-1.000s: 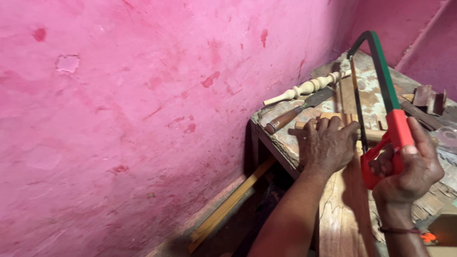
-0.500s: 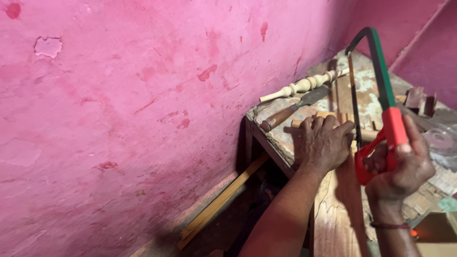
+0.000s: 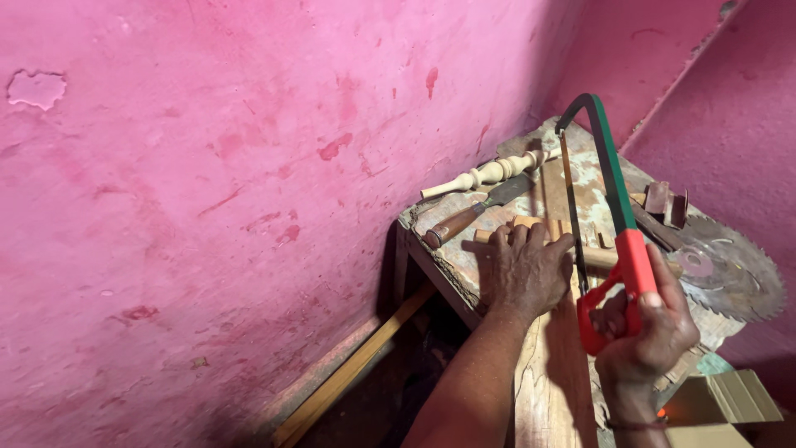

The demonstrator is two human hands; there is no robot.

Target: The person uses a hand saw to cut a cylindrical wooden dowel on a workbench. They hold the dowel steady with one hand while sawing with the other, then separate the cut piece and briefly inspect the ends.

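Right hand point(image 3: 643, 332) wrapped tight on the red handle of one hacksaw point(image 3: 609, 207), blade resting on the wood piece point(image 3: 539, 231). Left hand point(image 3: 522, 270) flat, fingers point(image 3: 531, 241) spread, pressing that wood down on the table point(image 3: 448, 257). Cut looks barely begun; wood not yet in two. Behind the wood: one turned spindle point(image 3: 485, 174), one chisel point(image 3: 473, 216). Right of the saw: one round saw blade point(image 3: 730, 278).

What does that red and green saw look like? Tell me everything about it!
The hacksaw has a curved green metal frame on top, a thin dark blade running straight below it, and a red looped handle. It stands nearly upright, blade edge down against the wood piece on the bench. The right hand wraps the handle; the left hand presses the wood beside the blade.
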